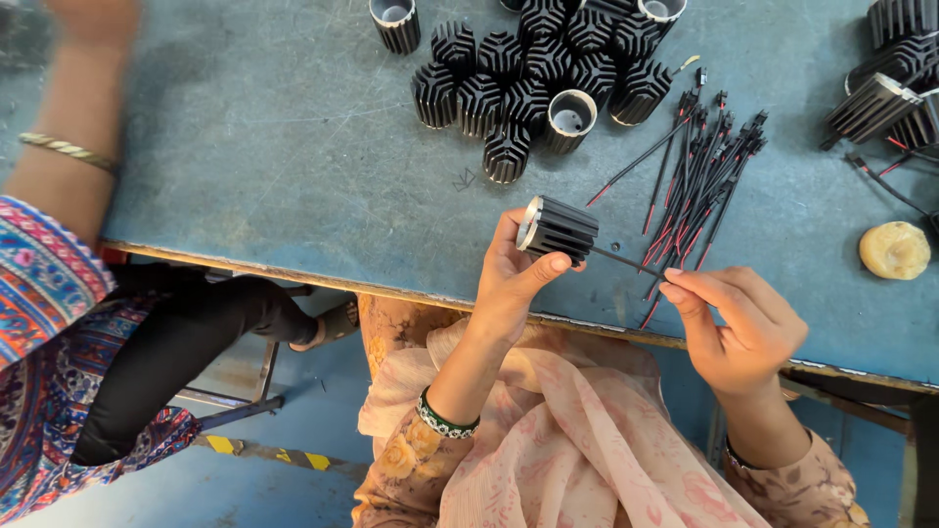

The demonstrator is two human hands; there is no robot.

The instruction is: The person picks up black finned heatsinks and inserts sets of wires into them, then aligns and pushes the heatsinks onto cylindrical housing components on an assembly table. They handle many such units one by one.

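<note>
Left hand [514,279] grips black finned cylinder [558,229].

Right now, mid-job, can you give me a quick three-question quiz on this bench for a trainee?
1. True or false: the left hand holds a black finned cylinder above the table edge.
2. What do the right hand fingers pinch? A) a bracelet B) a thin black wire running to the cylinder C) the round tan lump
3. Where does the pile of loose wires lie relative to the cluster of finned cylinders?

Key: 1 true. 2 B. 3 To its right on the blue table, fanned out, with red ends towards the person.
</note>
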